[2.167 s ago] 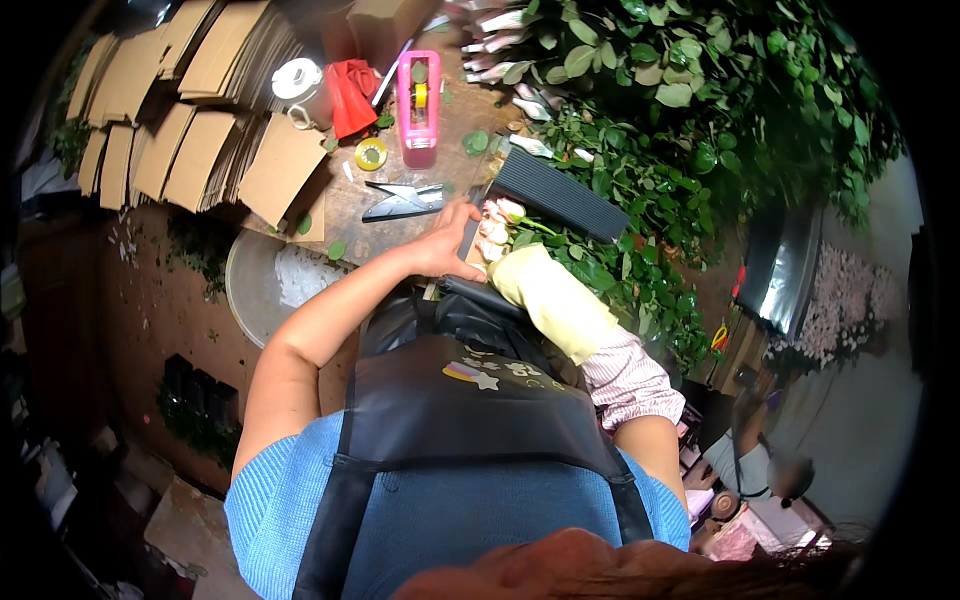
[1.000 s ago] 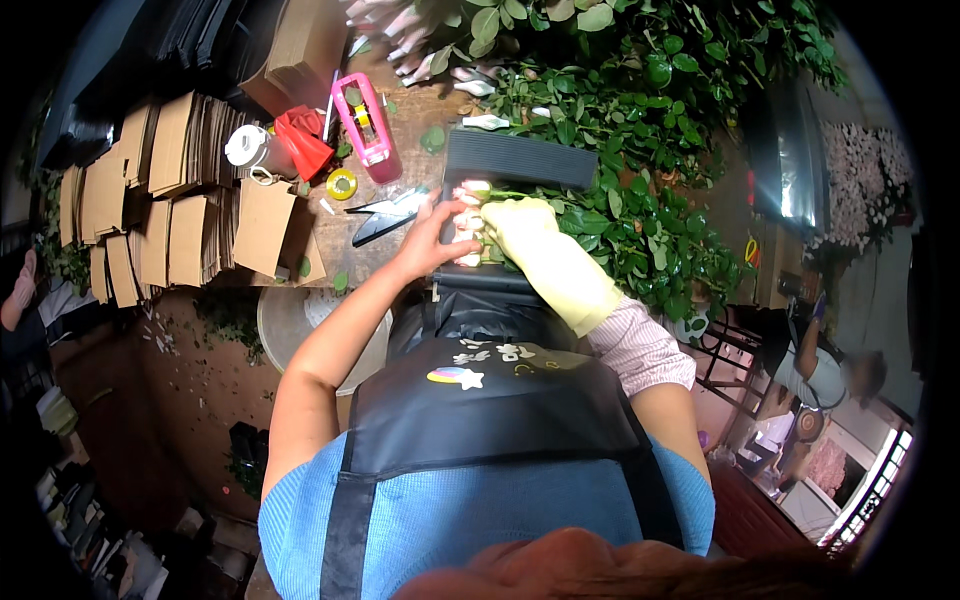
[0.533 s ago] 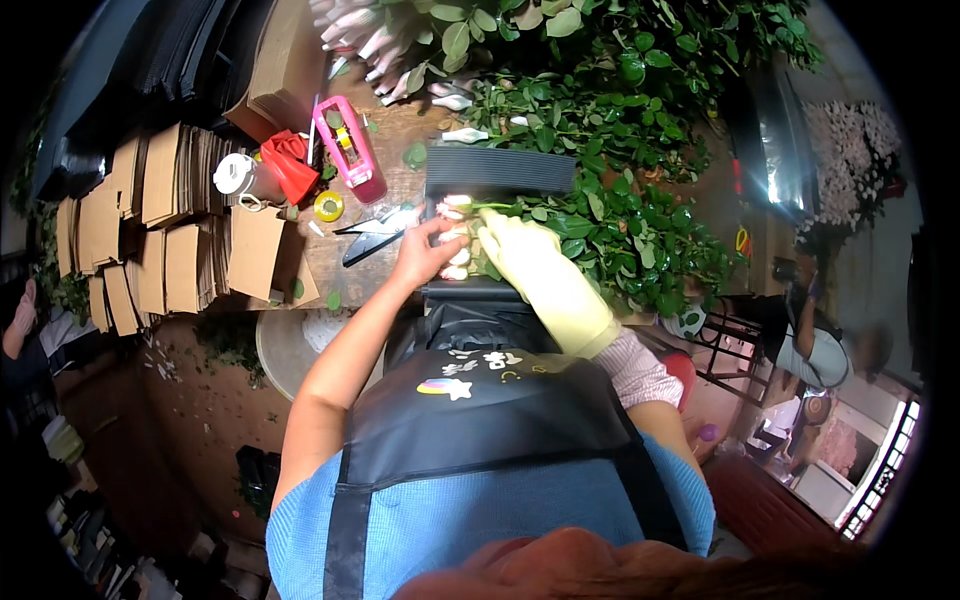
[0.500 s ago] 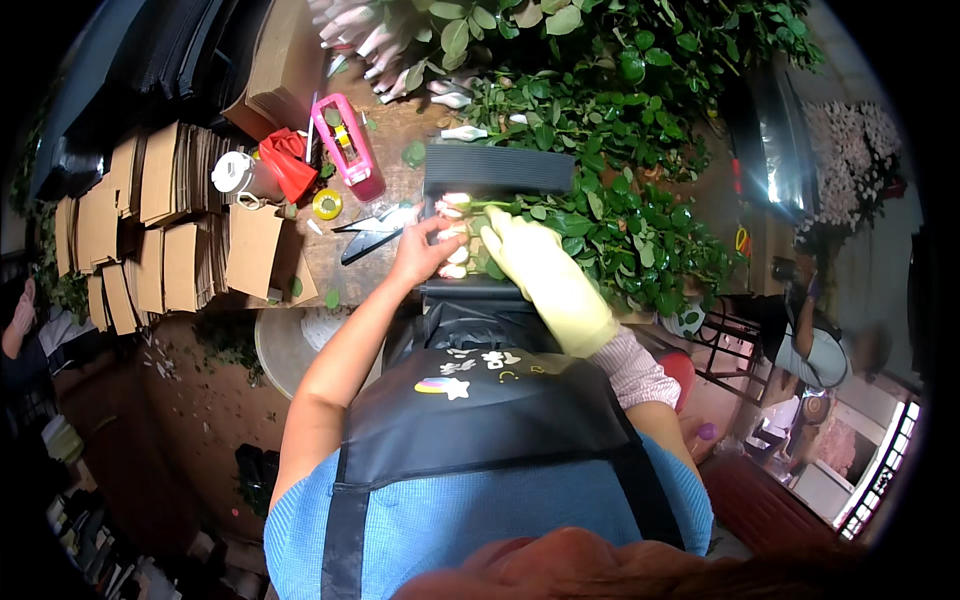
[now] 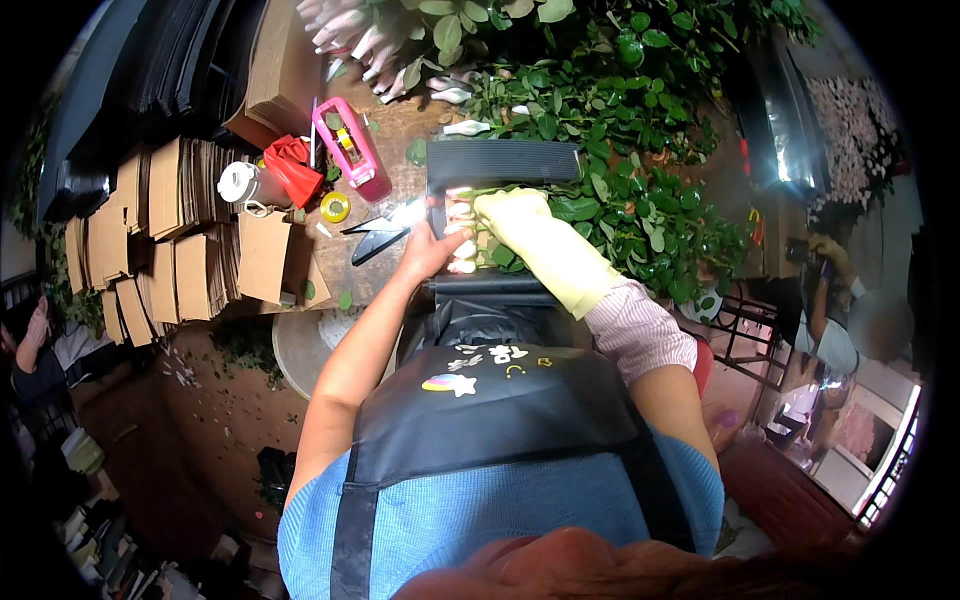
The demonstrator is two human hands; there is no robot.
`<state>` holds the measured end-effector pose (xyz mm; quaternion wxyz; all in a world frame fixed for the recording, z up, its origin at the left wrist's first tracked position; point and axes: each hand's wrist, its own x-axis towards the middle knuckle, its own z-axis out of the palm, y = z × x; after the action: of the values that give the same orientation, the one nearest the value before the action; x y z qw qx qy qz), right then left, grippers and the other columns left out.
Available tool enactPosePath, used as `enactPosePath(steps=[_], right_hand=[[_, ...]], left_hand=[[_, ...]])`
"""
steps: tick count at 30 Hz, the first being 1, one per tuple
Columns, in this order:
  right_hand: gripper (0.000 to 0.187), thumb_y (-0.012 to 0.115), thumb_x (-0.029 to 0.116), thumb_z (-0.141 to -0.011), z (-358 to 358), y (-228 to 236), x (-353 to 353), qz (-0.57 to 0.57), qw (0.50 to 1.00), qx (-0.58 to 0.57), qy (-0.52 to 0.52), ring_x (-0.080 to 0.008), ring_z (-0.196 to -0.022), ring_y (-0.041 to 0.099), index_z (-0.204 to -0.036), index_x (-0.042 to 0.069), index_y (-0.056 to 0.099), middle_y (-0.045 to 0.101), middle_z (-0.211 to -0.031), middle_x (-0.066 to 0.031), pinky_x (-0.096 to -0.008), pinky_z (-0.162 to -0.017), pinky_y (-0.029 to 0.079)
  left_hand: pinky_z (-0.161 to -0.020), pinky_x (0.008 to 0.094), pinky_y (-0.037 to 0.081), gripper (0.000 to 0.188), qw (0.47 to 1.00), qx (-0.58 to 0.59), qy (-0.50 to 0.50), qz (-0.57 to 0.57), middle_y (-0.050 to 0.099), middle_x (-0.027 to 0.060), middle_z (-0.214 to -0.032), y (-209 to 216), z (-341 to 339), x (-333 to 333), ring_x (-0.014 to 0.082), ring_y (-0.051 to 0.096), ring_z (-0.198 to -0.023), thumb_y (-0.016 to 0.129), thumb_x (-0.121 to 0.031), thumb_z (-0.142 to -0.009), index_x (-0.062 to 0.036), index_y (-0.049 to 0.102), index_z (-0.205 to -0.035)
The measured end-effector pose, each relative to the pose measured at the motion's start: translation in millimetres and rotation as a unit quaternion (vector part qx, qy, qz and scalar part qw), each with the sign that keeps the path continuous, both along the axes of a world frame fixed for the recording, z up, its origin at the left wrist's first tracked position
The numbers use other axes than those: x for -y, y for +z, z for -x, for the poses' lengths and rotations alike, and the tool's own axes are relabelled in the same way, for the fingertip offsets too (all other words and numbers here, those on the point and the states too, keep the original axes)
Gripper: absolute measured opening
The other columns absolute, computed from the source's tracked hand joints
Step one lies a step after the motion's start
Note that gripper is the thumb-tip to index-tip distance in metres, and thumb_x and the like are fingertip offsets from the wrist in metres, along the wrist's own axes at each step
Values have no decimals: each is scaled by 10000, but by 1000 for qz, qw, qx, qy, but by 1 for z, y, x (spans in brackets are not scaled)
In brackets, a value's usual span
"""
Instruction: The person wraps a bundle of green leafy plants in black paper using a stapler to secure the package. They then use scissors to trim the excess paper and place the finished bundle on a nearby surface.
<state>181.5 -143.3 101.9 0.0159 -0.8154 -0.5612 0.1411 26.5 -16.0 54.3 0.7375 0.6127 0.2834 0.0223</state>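
Several pale pink-and-white rose heads (image 5: 462, 212) lie in a column inside a black ribbed holder (image 5: 500, 165) at the table's front edge. My bare left hand (image 5: 428, 252) is at their left side, thumb stretched over the lower heads and apart from the fingers. In a yellow glove, my right hand (image 5: 520, 222) is closed just right of the heads, at a rose's stem; the glove hides most of that stem. A black-handled cutting tool (image 5: 378, 238), partly lost in glare, lies left of my left hand.
Leafy rose stems (image 5: 640, 215) cover the table's right and far side. To the left are a pink tape dispenser (image 5: 352, 150), a yellow tape roll (image 5: 335, 207), a white-lidded cup (image 5: 250, 188), a red bag (image 5: 292, 172) and cardboard stacks (image 5: 185, 270). Another person (image 5: 825, 335) is at far right.
My left hand has dropped slightly, and its fingers have come off the upper rose heads. The gloved right hand has curled closed beside the heads. The whole view has shifted a little.
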Motion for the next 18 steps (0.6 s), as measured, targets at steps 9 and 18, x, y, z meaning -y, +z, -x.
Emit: enactPosePath(steps=[9, 18], right_hand=[[152, 631, 252, -869, 8, -6, -1, -18, 999, 23, -15, -300, -854, 739, -940, 152, 721, 745, -882, -102, -435, -743, 569], [276, 590, 232, -981, 24, 69, 23, -125, 950, -222, -183, -283, -1031, 700, -1215, 141, 704, 722, -1139, -127, -375, -938, 536]], left_hand=[[-653, 253, 514, 467, 999, -40, 12, 26, 536, 78, -1233, -28, -16, -14, 101, 620, -817, 874, -227, -810, -48, 671, -1189], [-1107, 406, 395, 365, 963, 6, 72, -258, 564, 286, -1321, -41, -9, -8, 371, 518, -1293, 876, -328, -762, -46, 773, -968]])
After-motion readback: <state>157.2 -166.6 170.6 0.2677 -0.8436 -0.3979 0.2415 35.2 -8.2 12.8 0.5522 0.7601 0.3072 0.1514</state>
